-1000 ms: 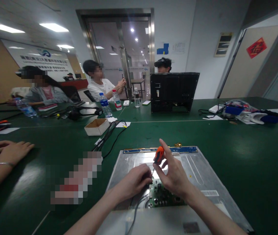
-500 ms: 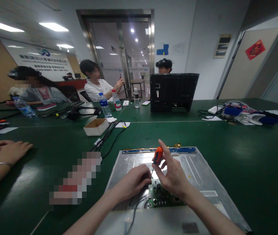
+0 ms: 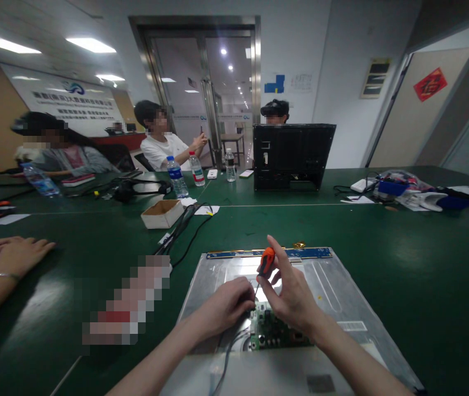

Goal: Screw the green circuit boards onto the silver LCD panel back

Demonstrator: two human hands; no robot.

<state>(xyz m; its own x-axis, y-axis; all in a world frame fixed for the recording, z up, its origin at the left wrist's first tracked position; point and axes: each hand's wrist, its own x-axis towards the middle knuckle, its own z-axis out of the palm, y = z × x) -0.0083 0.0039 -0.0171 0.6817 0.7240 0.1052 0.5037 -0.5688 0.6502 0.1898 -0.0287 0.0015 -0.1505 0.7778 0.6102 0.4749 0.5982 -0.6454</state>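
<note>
A flat metal display panel [image 3: 321, 286] lies on the green table in front of me, with a blue circuit strip [image 3: 234, 254] along its far edge. On its middle sits a green circuit board [image 3: 265, 330]. My right hand [image 3: 290, 291] grips a screwdriver [image 3: 266, 262] with an orange and black handle, its thin shaft pointing down at the board's far left corner. Close by, my left hand [image 3: 232, 302] is closed with its fingertips at the shaft's lower end; what they pinch is hidden. A dark cable [image 3: 227, 360] runs from the board towards me.
An open small box [image 3: 162, 213] and black cables [image 3: 180, 228] lie beyond the panel to the left. Another person's hands [image 3: 15, 256] rest at the left. Bottles [image 3: 176, 177] and a black monitor casing [image 3: 294, 157] stand farther back. Gloves [image 3: 424, 195] lie at the far right.
My hands and the screwdriver look almost unmoved. Across the table, the person in white has shifted their hands and phone slightly.
</note>
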